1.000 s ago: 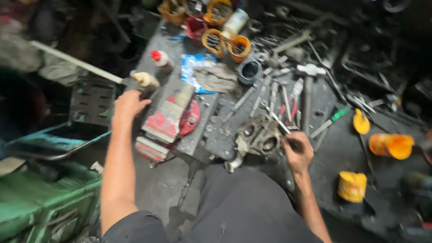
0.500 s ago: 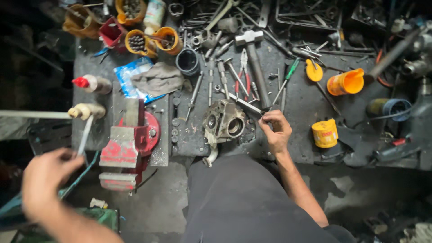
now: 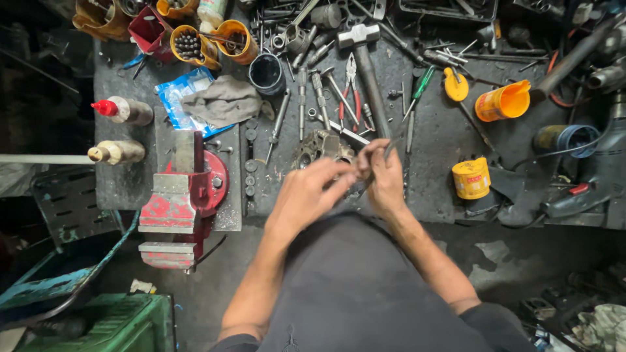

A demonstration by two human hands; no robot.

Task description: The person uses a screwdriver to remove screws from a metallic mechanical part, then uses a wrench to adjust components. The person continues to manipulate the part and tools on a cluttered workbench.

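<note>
Left hand has come in from the vise; both grips pinch right hand's thin tool.

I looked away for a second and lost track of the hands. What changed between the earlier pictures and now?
The left hand let go of the vise handle, swung back and came in to meet the right hand over the metal casting. Both hands now pinch a thin tool that the right hand already held. The red vise, hammer and yellow tin stayed put.
</note>
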